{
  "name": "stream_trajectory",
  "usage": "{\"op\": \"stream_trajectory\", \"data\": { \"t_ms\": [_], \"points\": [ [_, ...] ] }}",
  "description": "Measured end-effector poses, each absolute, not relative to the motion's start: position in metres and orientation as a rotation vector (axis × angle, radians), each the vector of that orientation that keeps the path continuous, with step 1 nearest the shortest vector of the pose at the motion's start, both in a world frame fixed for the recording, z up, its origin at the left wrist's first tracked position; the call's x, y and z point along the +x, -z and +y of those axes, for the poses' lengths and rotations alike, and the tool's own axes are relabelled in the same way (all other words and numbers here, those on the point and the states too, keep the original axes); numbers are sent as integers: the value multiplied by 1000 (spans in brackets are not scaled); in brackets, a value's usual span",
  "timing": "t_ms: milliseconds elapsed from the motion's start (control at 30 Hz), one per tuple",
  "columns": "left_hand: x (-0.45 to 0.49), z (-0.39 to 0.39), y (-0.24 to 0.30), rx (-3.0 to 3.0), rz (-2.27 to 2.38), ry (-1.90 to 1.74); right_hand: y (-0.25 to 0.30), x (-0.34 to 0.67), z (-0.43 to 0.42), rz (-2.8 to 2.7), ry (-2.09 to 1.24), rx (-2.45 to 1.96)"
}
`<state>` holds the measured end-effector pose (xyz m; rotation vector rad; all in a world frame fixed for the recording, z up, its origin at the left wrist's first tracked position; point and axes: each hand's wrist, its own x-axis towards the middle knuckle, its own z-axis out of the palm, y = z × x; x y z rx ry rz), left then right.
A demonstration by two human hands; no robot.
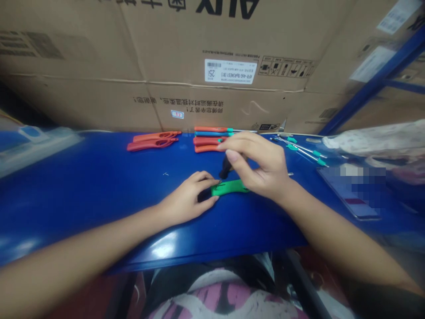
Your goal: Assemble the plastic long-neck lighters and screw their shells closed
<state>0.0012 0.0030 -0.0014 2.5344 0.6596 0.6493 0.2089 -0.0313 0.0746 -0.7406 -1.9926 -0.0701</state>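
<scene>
A green plastic handle piece point(227, 188) lies flat on the blue table point(99, 186). My left hand point(189, 197) rests on the table at the piece's left end, thumb and forefinger closed on it. My right hand point(260, 166) hovers just above the green piece, fingers curled round a small dark tool point(226, 167) whose tip points down at the piece.
Two orange handle halves point(153, 140) lie at the back left. Beside them is a row of orange and blue handles point(210, 138). Several thin metal shafts with teal ends point(303, 149) lie at the back right. A phone point(350, 190) sits right. Cardboard boxes point(212, 62) wall the back.
</scene>
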Motion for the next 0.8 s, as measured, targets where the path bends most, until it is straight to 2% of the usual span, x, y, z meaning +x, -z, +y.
{"op": "stream_trajectory", "data": {
  "t_ms": [133,333,500,700,800],
  "points": [
    [1,3,0,2545,641,-644,-74,209,-31,-2054,-231,-791],
    [1,3,1,2545,606,-641,-72,208,-29,-1934,37,-815],
    [1,4,0,2521,605,-629,-74,206,-29,-1976,-418,-795],
    [2,4,0,2506,615,-617,-72,207,-26,-1871,-77,-792],
    [1,4,0,2511,614,-623,-76,209,-28,-1980,-410,-760]
  ]
}}
